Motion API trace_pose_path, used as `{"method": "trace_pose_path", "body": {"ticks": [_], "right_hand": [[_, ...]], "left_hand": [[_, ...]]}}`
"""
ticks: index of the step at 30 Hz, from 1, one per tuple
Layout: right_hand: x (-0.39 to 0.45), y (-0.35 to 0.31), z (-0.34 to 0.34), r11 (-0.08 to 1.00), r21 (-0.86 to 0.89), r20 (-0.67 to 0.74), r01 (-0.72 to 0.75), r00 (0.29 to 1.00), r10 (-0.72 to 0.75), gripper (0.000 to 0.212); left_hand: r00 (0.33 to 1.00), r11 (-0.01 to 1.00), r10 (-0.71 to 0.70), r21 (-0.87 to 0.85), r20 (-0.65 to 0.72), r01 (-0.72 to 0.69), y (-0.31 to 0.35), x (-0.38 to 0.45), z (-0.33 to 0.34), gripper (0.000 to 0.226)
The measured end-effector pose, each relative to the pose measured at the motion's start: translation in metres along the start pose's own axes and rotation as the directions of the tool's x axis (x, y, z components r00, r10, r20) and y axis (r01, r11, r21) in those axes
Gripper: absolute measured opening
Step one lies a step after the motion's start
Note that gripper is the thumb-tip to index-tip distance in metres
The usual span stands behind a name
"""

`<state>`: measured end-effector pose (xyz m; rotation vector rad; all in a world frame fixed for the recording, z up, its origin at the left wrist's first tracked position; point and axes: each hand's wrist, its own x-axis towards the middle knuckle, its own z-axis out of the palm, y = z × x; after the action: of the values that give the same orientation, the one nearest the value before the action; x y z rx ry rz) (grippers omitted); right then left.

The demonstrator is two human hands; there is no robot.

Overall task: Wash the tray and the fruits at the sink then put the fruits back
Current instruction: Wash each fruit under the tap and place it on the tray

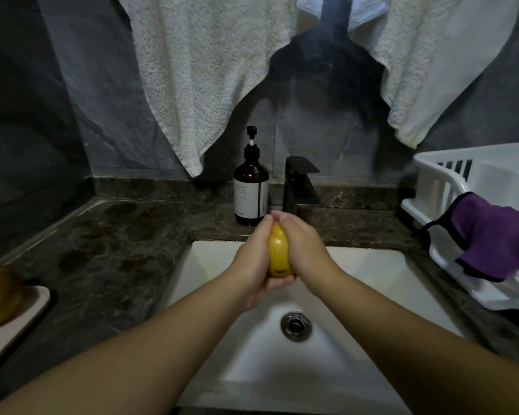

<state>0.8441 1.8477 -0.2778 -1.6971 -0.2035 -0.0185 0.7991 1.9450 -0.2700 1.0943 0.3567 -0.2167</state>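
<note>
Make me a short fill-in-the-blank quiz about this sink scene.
1. Both hands hold a ____ fruit over the sink.
2. The bottle stands to the ____ of the tap.
3. A ____ cloth hangs on the white rack.

Missing words: yellow; left; purple

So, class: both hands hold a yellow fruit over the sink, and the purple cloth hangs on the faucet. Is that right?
Not quite. The head view shows the purple cloth draped over the white dish rack, not the faucet. Both the left hand and right hand do hold the yellow fruit over the sink.
</note>
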Motion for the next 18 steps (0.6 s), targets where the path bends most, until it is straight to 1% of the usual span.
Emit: {"method": "trace_pose_path", "body": {"ticks": [1,2,3,4,5,6,7,8,9,10,11,12,13,14,15,16,17,18], "right_hand": [[-0.002,0.001,0.005,0.999,-0.032,-0.026,-0.003,1.000,0.002,0.026],[-0.006,0.003,0.010,0.992,-0.120,-0.021,0.047,0.999,-0.050,0.034],[-0.010,0.004,0.014,0.970,-0.212,-0.013,0.116,0.993,-0.121,0.044],[-0.012,0.004,0.015,0.941,-0.286,-0.004,0.179,0.982,-0.188,0.049],[-0.010,0.002,0.013,0.943,-0.272,-0.004,0.193,0.979,-0.202,0.047],[-0.006,0.000,0.008,0.978,-0.160,-0.013,0.135,0.990,-0.139,0.041],[-0.002,-0.002,0.005,0.998,-0.032,-0.035,0.051,0.998,-0.052,0.035],[0.000,0.000,0.004,0.999,0.042,-0.056,-0.005,0.998,0.008,0.033],[-0.002,0.003,0.006,1.000,0.016,-0.064,-0.001,0.998,0.002,0.036],[-0.007,0.004,0.010,0.995,-0.085,-0.047,0.042,0.998,-0.046,0.043],[-0.010,0.005,0.012,0.982,-0.162,-0.031,0.100,0.994,-0.106,0.047],[-0.010,0.005,0.011,0.967,-0.203,-0.028,0.151,0.987,-0.160,0.046],[-0.008,0.002,0.008,0.979,-0.149,-0.019,0.137,0.990,-0.142,0.039],[-0.005,-0.003,0.004,0.995,-0.043,-0.003,0.090,0.996,-0.091,0.033],[-0.002,-0.004,0.002,0.998,0.049,-0.018,0.034,0.999,-0.033,0.031],[-0.001,-0.001,0.002,0.998,0.070,-0.046,0.006,0.999,-0.003,0.032],[-0.006,0.000,0.007,1.000,-0.002,-0.056,0.029,0.998,-0.029,0.037],[-0.011,0.002,0.011,0.990,-0.112,-0.056,0.083,0.994,-0.090,0.042]], "left_hand": [[1.000,1.000,0.008,-0.017,-0.027,-0.009,-0.001,0.001,0.006,0.049],[0.999,0.999,0.010,-0.042,-0.046,-0.012,-0.004,0.002,0.009,0.048],[0.999,0.992,-0.014,-0.128,-0.042,0.008,-0.008,0.004,0.009,0.046],[0.996,0.987,-0.033,-0.162,-0.081,0.019,-0.006,0.002,0.008,0.045],[0.990,0.997,-0.009,-0.076,-0.143,-0.002,-0.009,0.003,0.011,0.043],[0.994,1.000,-0.006,-0.006,-0.110,0.005,-0.008,0.000,0.013,0.040],[0.997,0.997,0.060,0.058,-0.048,-0.057,-0.004,0.001,0.012,0.040],[0.995,0.993,0.076,0.097,-0.057,-0.071,0.000,0.000,0.009,0.043],[0.997,0.996,0.056,0.076,-0.048,-0.052,0.002,-0.001,0.007,0.045],[0.996,0.995,0.073,0.075,-0.054,-0.069,0.002,0.001,0.000,0.045],[0.994,0.991,0.098,0.091,-0.036,-0.095,-0.001,0.002,0.003,0.042],[0.995,0.984,0.101,0.146,-0.006,-0.099,-0.004,-0.001,0.002,0.039],[0.997,0.978,0.074,0.195,-0.018,-0.069,-0.003,-0.002,0.004,0.038],[0.992,0.980,0.106,0.176,-0.071,-0.092,-0.003,0.000,0.005,0.038],[0.990,0.986,0.113,0.130,-0.085,-0.102,0.001,0.002,0.002,0.041],[0.990,0.992,0.094,0.093,-0.101,-0.085,0.000,0.004,0.009,0.043],[0.992,0.997,0.080,0.011,-0.098,-0.079,-0.004,0.005,0.013,0.043],[0.994,0.993,0.066,-0.092,-0.091,-0.074,-0.008,0.001,0.013,0.039]]}}
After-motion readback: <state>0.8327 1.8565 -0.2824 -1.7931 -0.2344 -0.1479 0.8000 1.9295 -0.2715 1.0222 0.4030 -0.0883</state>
